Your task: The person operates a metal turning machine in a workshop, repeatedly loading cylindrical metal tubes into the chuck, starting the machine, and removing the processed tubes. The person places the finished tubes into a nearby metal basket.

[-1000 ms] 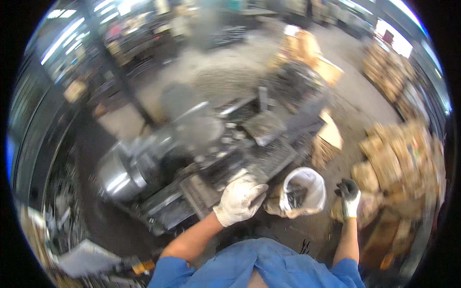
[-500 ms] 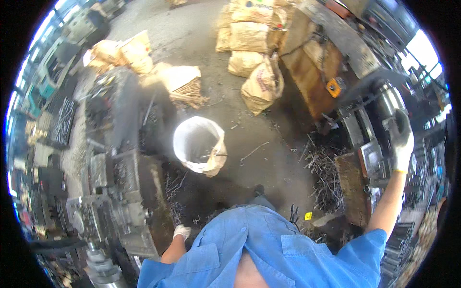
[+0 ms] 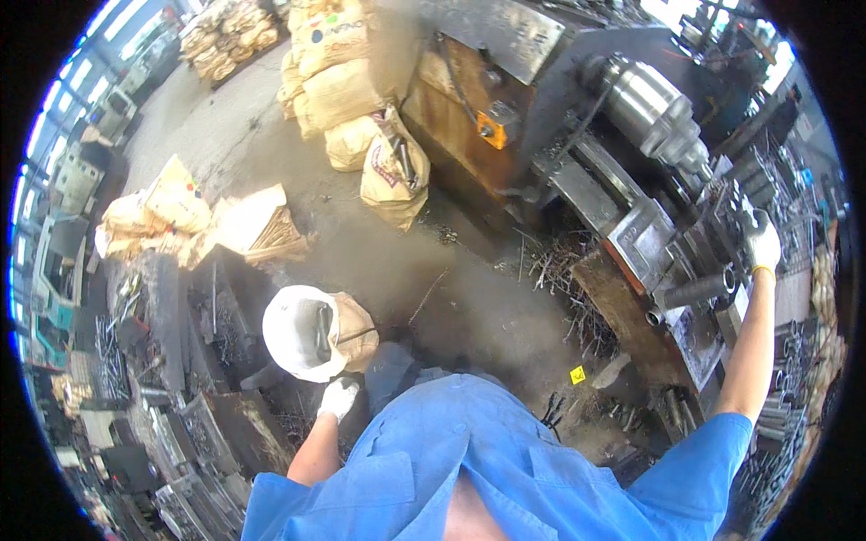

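My right hand, in a white glove, is at the lathe's dark tool carriage. Its fingers curl over a part there that is too small to make out. Just beyond it a stepped, shiny steel chuck sticks out from the headstock. Between that arm and the lathe bed lies a grey metal tube. My left hand, gloved too, hangs low with loose fingers and seems to hold nothing. Close in front of it stands an open white-lined sack with dark metal pieces inside.
Stacked, filled tan sacks stand far ahead; one open sack has metal pieces at its mouth. Flattened sacks lie at left. Metal shavings heap beside the lathe bed. A yellow tag is on the floor. Machinery lines the left.
My view has swung right, so the sacks and floor lie further left and the lathe is nearer the middle. My right hand has moved from beside the chuck to the tool carriage.
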`<state>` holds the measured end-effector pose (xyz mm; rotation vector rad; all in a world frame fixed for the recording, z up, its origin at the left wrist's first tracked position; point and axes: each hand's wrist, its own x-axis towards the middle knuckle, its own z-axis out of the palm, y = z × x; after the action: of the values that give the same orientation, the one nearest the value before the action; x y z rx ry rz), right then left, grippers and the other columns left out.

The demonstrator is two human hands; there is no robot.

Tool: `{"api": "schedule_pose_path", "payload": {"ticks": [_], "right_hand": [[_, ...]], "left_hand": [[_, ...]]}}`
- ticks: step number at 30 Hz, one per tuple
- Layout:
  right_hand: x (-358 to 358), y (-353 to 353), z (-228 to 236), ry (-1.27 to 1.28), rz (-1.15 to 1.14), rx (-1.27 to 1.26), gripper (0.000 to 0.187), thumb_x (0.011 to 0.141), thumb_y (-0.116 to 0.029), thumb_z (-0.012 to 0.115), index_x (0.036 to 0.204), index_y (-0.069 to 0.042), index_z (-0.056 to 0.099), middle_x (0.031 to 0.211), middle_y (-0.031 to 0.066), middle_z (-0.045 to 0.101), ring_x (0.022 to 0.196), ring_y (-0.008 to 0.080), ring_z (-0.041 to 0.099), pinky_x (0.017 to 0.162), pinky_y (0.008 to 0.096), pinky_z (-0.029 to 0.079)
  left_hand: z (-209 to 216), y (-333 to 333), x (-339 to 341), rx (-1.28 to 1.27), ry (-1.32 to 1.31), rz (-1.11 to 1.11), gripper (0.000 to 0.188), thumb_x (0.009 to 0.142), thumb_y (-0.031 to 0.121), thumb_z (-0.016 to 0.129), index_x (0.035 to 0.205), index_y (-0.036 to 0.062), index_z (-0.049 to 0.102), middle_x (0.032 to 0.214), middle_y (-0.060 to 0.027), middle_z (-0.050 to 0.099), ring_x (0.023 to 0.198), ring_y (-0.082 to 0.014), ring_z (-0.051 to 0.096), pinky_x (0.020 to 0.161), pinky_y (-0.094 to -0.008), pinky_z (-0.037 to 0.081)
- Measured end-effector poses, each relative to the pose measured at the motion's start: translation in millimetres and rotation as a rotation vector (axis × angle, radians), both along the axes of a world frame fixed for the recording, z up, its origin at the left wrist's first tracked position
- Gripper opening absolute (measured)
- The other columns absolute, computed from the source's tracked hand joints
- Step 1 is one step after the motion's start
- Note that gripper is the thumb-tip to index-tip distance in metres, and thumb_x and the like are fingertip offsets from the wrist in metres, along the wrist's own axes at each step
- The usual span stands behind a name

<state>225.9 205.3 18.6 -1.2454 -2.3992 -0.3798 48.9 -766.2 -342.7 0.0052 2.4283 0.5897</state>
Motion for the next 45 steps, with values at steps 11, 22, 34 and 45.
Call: {"api": "schedule_pose_path", "payload": {"ticks": [11, 22, 34, 45], "right_hand": [[12, -63, 67, 0.346, 0.231, 0.021, 0.034, 0.102, -0.036, 0.072, 0.123, -0.009, 0.076, 0.105, 0.0145, 0.081, 0.095, 0.0311, 0.079, 0.084, 0.0392, 0.059], [41, -75, 46, 0.12, -0.255, -0.15, 0.047, 0.101, -0.047, 0.067, 0.122, -0.006, 0.077, 0.117, 0.0184, 0.08, 0.113, 0.0371, 0.075, 0.096, 0.0439, 0.056], [48, -23, 8, 0.187, -0.194, -0.251, 0.058, 0.102, -0.051, 0.067, 0.145, -0.012, 0.06, 0.122, 0.0256, 0.076, 0.115, 0.0449, 0.073, 0.097, 0.0507, 0.056], [3, -30, -32, 0.62, -0.06, -0.105, 0.05, 0.101, -0.04, 0.072, 0.136, -0.005, 0.063, 0.118, 0.0238, 0.073, 0.101, 0.0398, 0.074, 0.089, 0.0488, 0.058]], "left_hand": [[-44, 46, -103, -0.131, -0.078, -0.372, 0.05, 0.102, 0.048, 0.055, 0.119, 0.0055, 0.077, 0.129, -0.0254, 0.074, 0.12, -0.0447, 0.07, 0.104, -0.0514, 0.053], [16, 240, -244, 0.325, 0.188, -0.298, 0.06, 0.105, 0.047, 0.061, 0.137, -0.004, 0.063, 0.127, -0.0323, 0.072, 0.117, -0.0489, 0.07, 0.101, -0.0517, 0.055], [149, 506, -342, 0.546, 0.548, -0.258, 0.063, 0.111, 0.047, 0.055, 0.146, -0.0046, 0.053, 0.136, -0.0339, 0.067, 0.128, -0.0509, 0.063, 0.109, -0.0524, 0.049], [105, 522, -351, 0.512, 0.891, -0.135, 0.053, 0.112, 0.038, 0.053, 0.139, -0.0062, 0.062, 0.136, -0.0311, 0.066, 0.126, -0.0482, 0.06, 0.113, -0.051, 0.044]]}}
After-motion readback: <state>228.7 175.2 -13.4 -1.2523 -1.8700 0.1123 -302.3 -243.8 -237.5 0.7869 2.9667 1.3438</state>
